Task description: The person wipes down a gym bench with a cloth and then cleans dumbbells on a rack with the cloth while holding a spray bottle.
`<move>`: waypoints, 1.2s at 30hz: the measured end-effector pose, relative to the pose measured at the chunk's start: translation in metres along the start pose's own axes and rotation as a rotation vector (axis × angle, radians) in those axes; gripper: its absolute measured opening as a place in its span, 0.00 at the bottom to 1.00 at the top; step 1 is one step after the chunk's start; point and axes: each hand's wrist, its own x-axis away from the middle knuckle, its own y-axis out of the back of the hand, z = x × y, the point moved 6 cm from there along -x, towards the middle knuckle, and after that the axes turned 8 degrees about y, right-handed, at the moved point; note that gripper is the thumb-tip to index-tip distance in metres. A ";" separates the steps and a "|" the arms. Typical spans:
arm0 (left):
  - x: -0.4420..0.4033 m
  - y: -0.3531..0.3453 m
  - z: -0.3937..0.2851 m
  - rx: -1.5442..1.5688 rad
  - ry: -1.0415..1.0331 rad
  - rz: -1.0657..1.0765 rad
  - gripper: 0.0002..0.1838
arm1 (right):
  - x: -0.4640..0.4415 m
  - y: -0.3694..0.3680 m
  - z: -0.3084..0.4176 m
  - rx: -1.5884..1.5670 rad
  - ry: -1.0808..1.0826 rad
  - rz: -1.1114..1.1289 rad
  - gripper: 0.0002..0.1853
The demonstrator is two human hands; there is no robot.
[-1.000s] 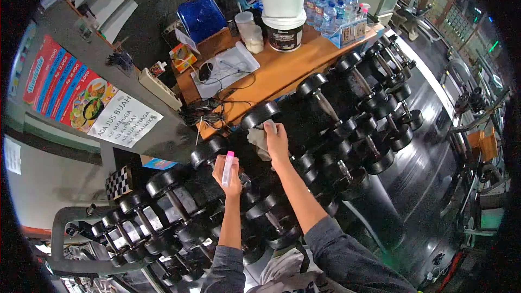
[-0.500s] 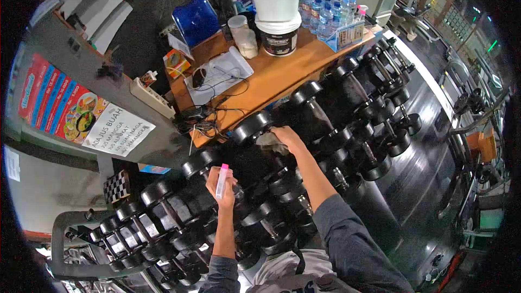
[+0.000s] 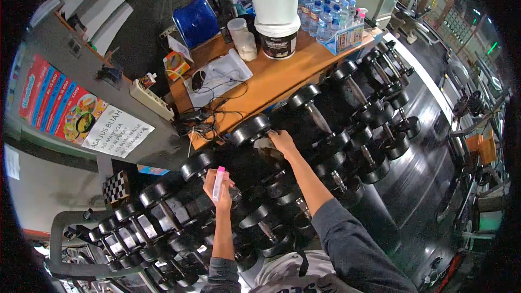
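Observation:
My left hand (image 3: pixel 221 199) is wrapped round a small clear bottle with a pink cap (image 3: pixel 218 184), held upright in front of a black dumbbell (image 3: pixel 198 164). Farther up and to the right, my right hand (image 3: pixel 283 143) grips a pale cloth (image 3: pixel 264 145). The cloth lies by the handle of another black dumbbell (image 3: pixel 251 129), just below its far round head. My fingers hide part of that handle, and whether they touch the metal I cannot tell.
Rows of black dumbbells (image 3: pixel 312 109) fill a rack on both sides of my hands. Behind it a wooden desk (image 3: pixel 233 109) carries cables, white tubs (image 3: pixel 274 1) and several water bottles (image 3: pixel 324 21). A grey pillar with a menu poster (image 3: pixel 65 100) stands at left.
My right hand and the cloth have shifted slightly left and down along the dumbbell. My left hand with the bottle has moved a little left. The view has tilted slightly.

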 end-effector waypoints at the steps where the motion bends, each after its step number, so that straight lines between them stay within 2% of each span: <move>1: -0.001 0.000 -0.002 0.003 -0.005 -0.007 0.08 | -0.004 -0.001 -0.005 0.032 0.003 -0.037 0.26; 3: 0.000 -0.002 -0.005 -0.033 -0.004 -0.001 0.08 | -0.003 0.003 -0.009 0.067 0.007 -0.069 0.28; 6: 0.001 -0.005 -0.004 -0.029 0.021 0.009 0.07 | 0.018 0.022 0.013 -0.062 0.031 0.032 0.26; 9: 0.001 -0.009 -0.001 -0.055 0.029 0.030 0.08 | 0.046 0.042 0.044 -0.411 0.085 0.108 0.15; 10: -0.001 -0.010 -0.004 -0.062 0.028 0.021 0.08 | 0.053 0.049 0.052 -0.413 0.086 0.119 0.15; 12: -0.010 -0.027 -0.017 -0.260 0.019 0.148 0.08 | 0.059 0.062 0.061 -0.570 0.197 0.150 0.14; 14: -0.019 -0.045 -0.037 -0.335 0.065 0.113 0.08 | 0.051 0.064 0.046 -0.584 0.241 0.187 0.15; 16: -0.031 -0.059 -0.041 -0.482 0.301 0.097 0.08 | 0.047 0.075 0.035 -0.389 0.277 0.054 0.16; 18: -0.046 -0.076 -0.046 -0.490 0.301 0.086 0.09 | 0.046 0.076 0.028 -0.393 0.254 0.079 0.13; 20: -0.061 -0.097 -0.055 -0.787 0.119 0.130 0.11 | 0.044 0.074 0.023 -0.362 0.239 0.120 0.13; 21: -0.067 -0.110 -0.064 -0.860 0.129 0.149 0.13 | 0.046 0.080 0.030 -0.186 0.321 0.093 0.14; 24: -0.080 -0.122 -0.060 -0.892 0.088 0.188 0.13 | 0.046 0.085 0.038 -0.107 0.279 0.194 0.15; 25: -0.082 -0.120 -0.053 -0.866 0.211 0.180 0.13 | 0.046 0.087 0.042 -0.094 0.373 0.175 0.17; 30: -0.085 -0.118 -0.042 -0.926 0.225 0.181 0.14 | 0.037 0.085 0.055 -0.075 0.415 0.221 0.17; 31: -0.084 -0.119 -0.043 -0.959 0.238 0.190 0.14 | 0.035 0.086 0.063 -0.064 0.485 0.182 0.17; 32: -0.084 -0.119 -0.046 -0.963 0.241 0.181 0.14 | 0.034 0.085 0.071 -0.053 0.553 0.142 0.18; 33: -0.081 -0.115 -0.044 -0.834 0.397 0.147 0.14 | 0.033 0.081 0.078 -0.056 0.555 0.151 0.18; 34: -0.078 -0.111 -0.040 -0.700 0.550 0.111 0.14 | 0.035 0.080 0.095 -0.003 0.709 0.111 0.18; 35: -0.077 -0.105 -0.034 -0.702 0.555 0.104 0.14 | 0.039 0.078 0.110 0.049 0.863 0.069 0.19; 36: -0.078 -0.101 -0.031 -0.501 0.531 0.118 0.14 | 0.038 0.073 0.116 0.045 0.860 0.077 0.19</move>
